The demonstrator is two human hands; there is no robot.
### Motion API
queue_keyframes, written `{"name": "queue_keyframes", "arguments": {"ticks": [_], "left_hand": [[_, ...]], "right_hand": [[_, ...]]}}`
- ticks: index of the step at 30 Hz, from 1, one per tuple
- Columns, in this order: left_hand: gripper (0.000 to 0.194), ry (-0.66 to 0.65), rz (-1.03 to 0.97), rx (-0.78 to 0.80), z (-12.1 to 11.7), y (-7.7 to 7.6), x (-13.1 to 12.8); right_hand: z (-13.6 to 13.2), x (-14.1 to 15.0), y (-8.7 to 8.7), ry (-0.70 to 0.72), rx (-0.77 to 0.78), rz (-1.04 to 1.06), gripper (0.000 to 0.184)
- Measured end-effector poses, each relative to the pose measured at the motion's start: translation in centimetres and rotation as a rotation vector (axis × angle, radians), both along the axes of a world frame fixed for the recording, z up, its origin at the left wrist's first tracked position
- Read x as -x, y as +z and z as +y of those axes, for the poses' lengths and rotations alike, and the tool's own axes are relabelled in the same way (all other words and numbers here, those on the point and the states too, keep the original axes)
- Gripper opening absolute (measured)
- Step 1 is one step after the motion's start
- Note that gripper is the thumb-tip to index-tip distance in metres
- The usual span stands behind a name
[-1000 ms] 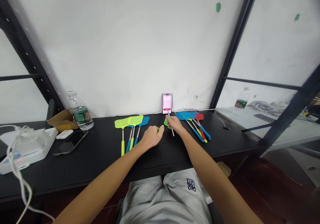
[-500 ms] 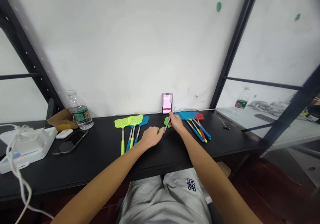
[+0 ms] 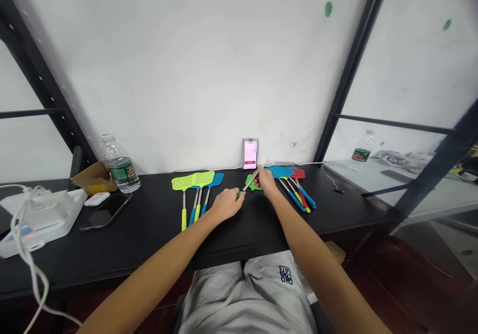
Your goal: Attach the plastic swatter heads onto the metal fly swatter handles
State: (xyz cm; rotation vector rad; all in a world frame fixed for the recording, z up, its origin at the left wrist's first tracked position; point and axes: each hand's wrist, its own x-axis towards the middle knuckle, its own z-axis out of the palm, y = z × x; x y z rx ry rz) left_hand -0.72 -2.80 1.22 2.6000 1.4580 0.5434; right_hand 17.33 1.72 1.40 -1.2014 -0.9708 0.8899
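My left hand point(image 3: 228, 203) is closed around the green grip of a fly swatter handle point(image 3: 249, 184). Its thin metal rod slants up and right into the closed fingers of my right hand point(image 3: 266, 180). Just behind the rod, a green fly swatter head point(image 3: 254, 187) lies on the black table, partly covered by the rod and my right hand. To the left of my hands lie yellow-green fly swatters point(image 3: 203, 178) and blue ones point(image 3: 216, 179). On the right, a pile holds blue swatters point(image 3: 280, 172), a red swatter point(image 3: 298, 173) and coloured grips.
A lit phone point(image 3: 250, 156) leans against the white wall. At the left of the black table point(image 3: 149, 244) stand a water bottle point(image 3: 122, 167), a cardboard box point(image 3: 93, 177), a dark phone point(image 3: 107, 211) and a white power strip point(image 3: 45, 219) with cables.
The metal rod has tilted lower toward the right, its tip moving right. My right hand has shifted slightly right, and more of the green swatter head shows.
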Motion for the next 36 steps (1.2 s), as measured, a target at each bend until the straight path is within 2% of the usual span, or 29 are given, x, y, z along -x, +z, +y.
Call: {"name": "queue_keyframes", "arguments": {"ticks": [20, 30, 34, 36], "left_hand": [[0.047, 0.02, 0.0, -0.032, 0.0, -0.1, 0.0], [0.044, 0.063, -0.062, -0.048, 0.4, -0.3, 0.1], [0.042, 0.066, -0.063, -0.065, 0.5, -0.4, 0.2], [0.044, 0.072, -0.057, -0.066, 0.5, -0.3, 0.2]], "right_hand": [[-0.4, 0.4, 0.0, 0.151, 0.021, -0.079, 0.045], [-0.2, 1.4, -1.0, 0.384, 0.06, -0.241, 0.046], [-0.4, 1.9, -1.1, 0.423, 0.044, -0.269, 0.046], [-0.4, 1.9, -1.0, 0.395, 0.041, -0.276, 0.045]]}}
